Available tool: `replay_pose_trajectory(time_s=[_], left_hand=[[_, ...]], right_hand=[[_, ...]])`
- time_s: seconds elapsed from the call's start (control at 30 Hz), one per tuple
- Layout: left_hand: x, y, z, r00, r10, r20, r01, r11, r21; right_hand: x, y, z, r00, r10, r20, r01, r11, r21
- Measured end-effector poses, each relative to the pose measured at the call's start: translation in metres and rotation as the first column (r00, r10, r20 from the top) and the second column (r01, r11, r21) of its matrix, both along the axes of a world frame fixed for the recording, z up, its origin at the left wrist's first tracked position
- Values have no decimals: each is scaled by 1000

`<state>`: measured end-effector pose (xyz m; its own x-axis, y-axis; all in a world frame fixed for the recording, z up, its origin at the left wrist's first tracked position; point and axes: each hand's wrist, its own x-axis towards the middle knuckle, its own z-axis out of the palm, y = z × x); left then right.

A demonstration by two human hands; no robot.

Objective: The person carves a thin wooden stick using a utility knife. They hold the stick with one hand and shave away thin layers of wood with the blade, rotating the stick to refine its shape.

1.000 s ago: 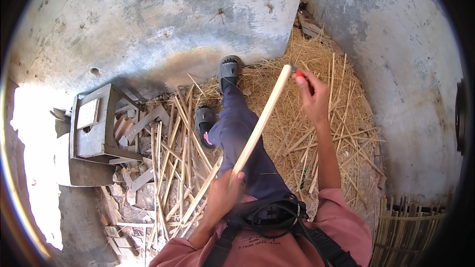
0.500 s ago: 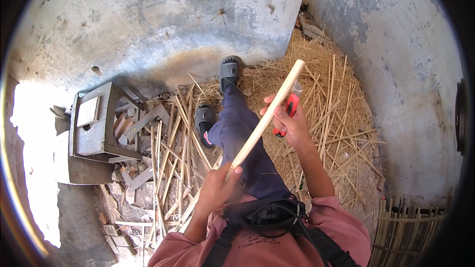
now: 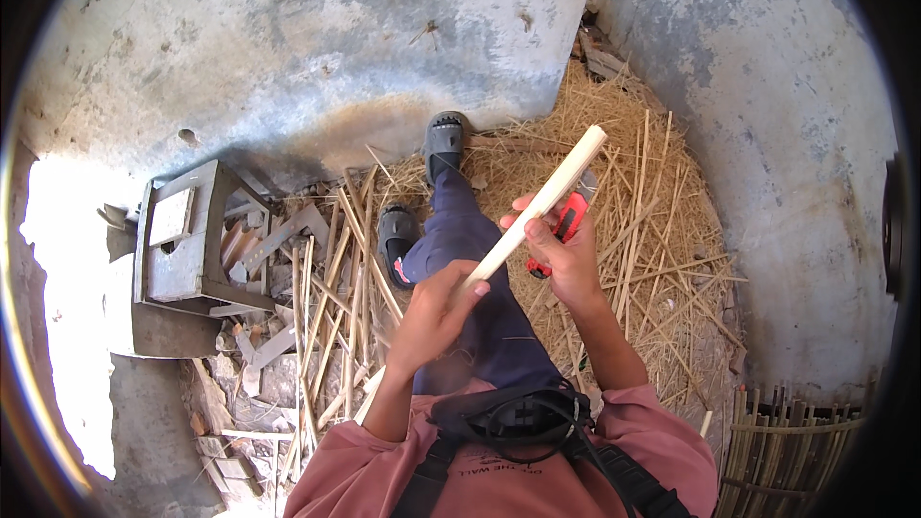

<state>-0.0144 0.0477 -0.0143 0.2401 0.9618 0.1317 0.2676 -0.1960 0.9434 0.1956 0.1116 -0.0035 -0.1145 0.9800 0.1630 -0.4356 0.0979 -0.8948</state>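
A long pale strip of split bamboo or wood (image 3: 549,194) slants from lower left to upper right in front of me. My left hand (image 3: 436,318) is closed around its lower part, the thumb lying along the top. My right hand (image 3: 568,264) holds a red utility knife (image 3: 573,215), its metal tip pointing up and away. The fingers of that hand also touch the underside and edge of the strip near its upper part. The knife lies just right of the strip; whether its blade touches the strip I cannot tell.
Straw-like shavings (image 3: 566,105) cover the ground ahead and right, with thin sticks (image 3: 638,201) on top. More sticks (image 3: 326,326) and rubble lie left, beside a wooden box frame (image 3: 197,245). Weathered walls (image 3: 317,29) stand ahead and right; a slatted basket (image 3: 791,451) is at lower right.
My left hand has slid forward and right, higher up the strip. The strip has turned slightly, showing a paler face, and its upper end has shifted a little right. The knife remains in my right hand.
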Motion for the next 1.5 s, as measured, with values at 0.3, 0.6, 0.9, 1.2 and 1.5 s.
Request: replay_pose_trajectory(time_s=[0.3, 0.6, 0.9, 1.2, 1.5], left_hand=[[11, -9, 16, 984, 168, 61, -165, 985, -52], [14, -12, 23, 967, 221, 126, -205, 970, -127], [16, -12, 22, 945, 275, 175, -253, 957, -141], [20, -18, 25, 935, 337, 106, -323, 937, -134], [18, -20, 20, 931, 363, 49, -352, 924, -149]], right_hand=[[16, -19, -10, 938, -178, 298, 95, 957, 273], [0, -34, 13, 592, -404, 697, -45, 847, 529], [-1, -35, 20, 580, -399, 711, -39, 858, 513], [3, -32, 16, 593, -381, 709, -45, 864, 502], [2, -31, 16, 564, -381, 733, -63, 865, 498]])
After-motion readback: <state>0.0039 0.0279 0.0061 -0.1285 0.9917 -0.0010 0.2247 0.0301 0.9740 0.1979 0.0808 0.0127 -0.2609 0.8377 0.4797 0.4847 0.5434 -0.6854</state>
